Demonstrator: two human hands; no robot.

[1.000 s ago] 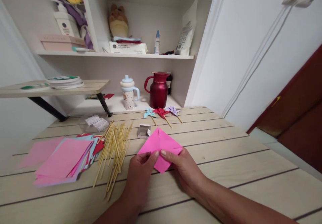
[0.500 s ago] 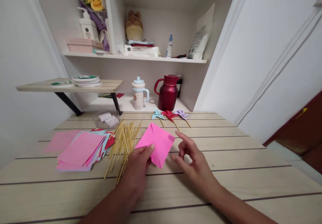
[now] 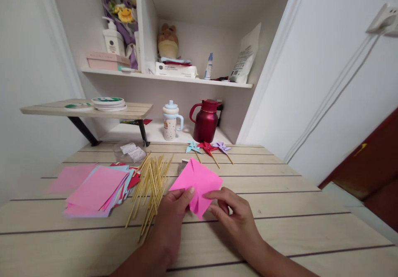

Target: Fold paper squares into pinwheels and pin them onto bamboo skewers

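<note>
A bright pink paper square (image 3: 202, 180), creased and slit at its corners, is tilted above the table. My left hand (image 3: 174, 206) pinches its lower left part, thumb on top and fingers behind. On its lower right edge, my right hand (image 3: 233, 210) has the index finger over the paper and the thumb close beneath, closed on that edge. The paper bends around its bottom corner. Wooden sticks (image 3: 152, 185) lie in a loose pile left of the paper. Behind it are three finished pinwheels: light blue (image 3: 193, 147), red (image 3: 207, 147) and purple (image 3: 222, 147).
Stacked coloured paper sheets (image 3: 96, 190) lie at the left. A clear container with small white packets (image 3: 133, 150) sits behind them. A small raised shelf (image 3: 62, 110) carries tape rolls (image 3: 108, 104). A cup (image 3: 170, 123) and a red jug (image 3: 205, 121) stand at the back.
My right hand has moved in from beside the pink paper to its lower right edge, and the paper now bends near the bottom corner. The left hand keeps its hold. The view has shifted slightly.
</note>
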